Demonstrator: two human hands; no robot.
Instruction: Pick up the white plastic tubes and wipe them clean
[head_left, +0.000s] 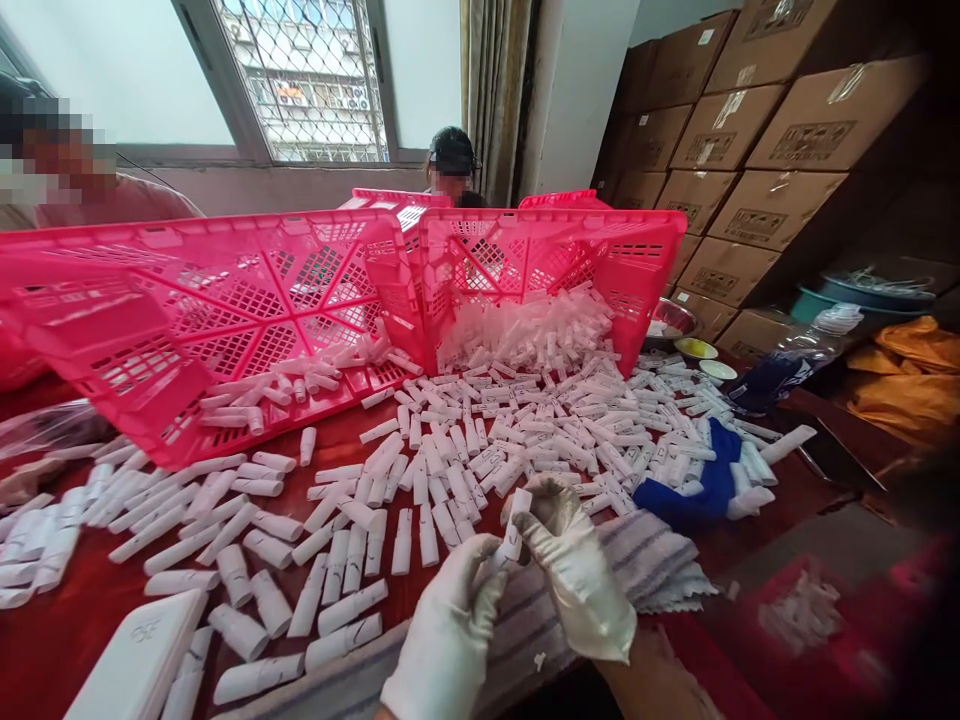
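A small white plastic tube (pixel 516 522) with a dark curved mark stands tilted between my two white-gloved hands. My left hand (pixel 448 630) grips its lower end, with thumb and fingers closed round it. From the right, my right hand (pixel 576 575) pinches the upper part; some of its fingers are hidden behind the tube. Both hands are above a grey striped towel (pixel 645 550) at the table's near edge. Just beyond them lies a wide spread of similar white tubes (pixel 465 455), many bearing dark line marks.
Two pink baskets lie tipped toward me, the left basket (pixel 292 318) and the right basket (pixel 637 270), with tubes spilling out. A white power bank (pixel 135 655), a blue cloth (pixel 694 490) and a bottle (pixel 795 360) lie around. Cartons (pixel 799 215) are stacked right. Two people sit beyond.
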